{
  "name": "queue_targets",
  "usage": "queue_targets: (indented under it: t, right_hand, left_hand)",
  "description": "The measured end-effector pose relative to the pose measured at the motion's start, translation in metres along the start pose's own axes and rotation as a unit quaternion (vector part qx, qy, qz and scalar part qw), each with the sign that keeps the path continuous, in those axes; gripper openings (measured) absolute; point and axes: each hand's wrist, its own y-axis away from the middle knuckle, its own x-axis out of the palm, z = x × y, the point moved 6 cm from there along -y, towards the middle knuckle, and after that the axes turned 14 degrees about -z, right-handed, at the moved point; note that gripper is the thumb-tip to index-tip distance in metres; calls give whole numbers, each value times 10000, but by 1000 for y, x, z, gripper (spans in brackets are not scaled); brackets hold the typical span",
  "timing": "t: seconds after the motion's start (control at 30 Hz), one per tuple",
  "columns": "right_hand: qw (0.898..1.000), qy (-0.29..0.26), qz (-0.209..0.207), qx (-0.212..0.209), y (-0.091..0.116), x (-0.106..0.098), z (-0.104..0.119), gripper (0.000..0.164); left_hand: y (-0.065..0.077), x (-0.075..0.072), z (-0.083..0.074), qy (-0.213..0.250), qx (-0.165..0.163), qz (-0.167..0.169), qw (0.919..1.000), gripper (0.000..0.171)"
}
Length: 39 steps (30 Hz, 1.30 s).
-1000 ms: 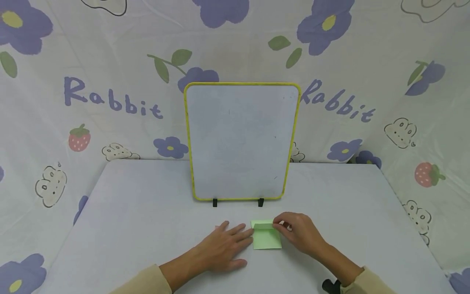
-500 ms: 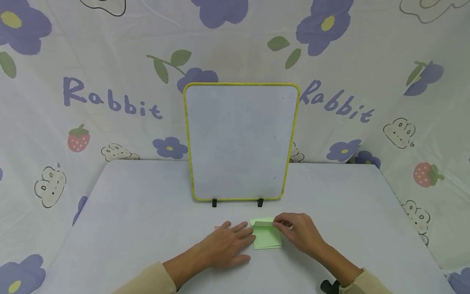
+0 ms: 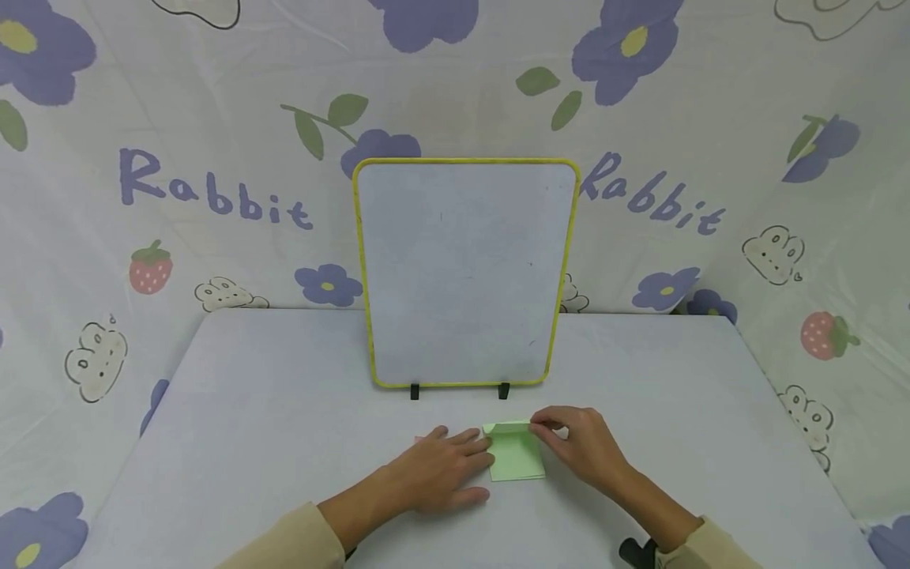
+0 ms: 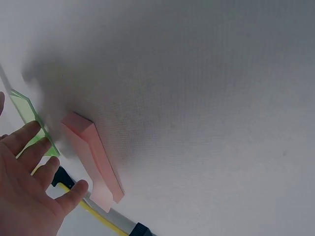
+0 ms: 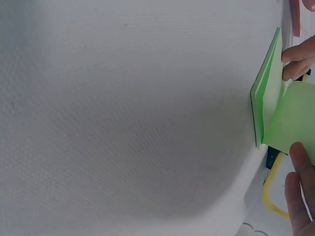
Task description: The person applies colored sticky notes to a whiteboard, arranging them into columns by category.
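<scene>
A green sticky note pad [image 3: 517, 460] lies on the white table in front of the whiteboard. Its top sheet [image 5: 295, 113] is lifted and bends away from the pad, as the right wrist view shows. The right hand [image 3: 583, 444] pinches that sheet at its upper right corner between thumb and fingers. Spread and straight, the fingers of the left hand [image 3: 448, 474] rest at the pad's left edge. A pink sticky note pad [image 4: 88, 152] lies beside the left hand; in the head view that hand covers nearly all of it.
A whiteboard [image 3: 465, 276] with a yellow frame stands on small black feet [image 3: 415, 391] behind the hands. A printed cloth [image 3: 235, 95] hangs behind and at the sides of the table [image 3: 277, 379]. Something black [image 3: 636, 553] shows by the right sleeve.
The right hand has drawn the sheet's edge slightly away from the person, so the curled flap now sits nearer the pad's top. The left hand has slid a little right.
</scene>
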Motion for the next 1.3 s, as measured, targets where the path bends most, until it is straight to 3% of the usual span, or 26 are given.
queue_targets:
  t: [0.33, 0.6, 0.9, 1.3]
  right_hand:
    - [9994, -154, -245, -179, -11, -8, 3, 11]
    - [9930, -243, -927, -693, -32, -24, 18, 21]
    - [9667, -432, -2170, -1283, -62, -47, 36, 24]
    - [9389, -792, -3055, -1371, -111, -74, 63, 17]
  left_hand:
    - [-1, -2, -1, 9, -3, 1, 10000, 50]
    - [-1, -2, -1, 59, 19, 19, 10000, 49]
    - [-1, 1, -1, 57, 30, 40, 10000, 50]
    - [-1, -3, -2, 80, -25, 49, 10000, 51]
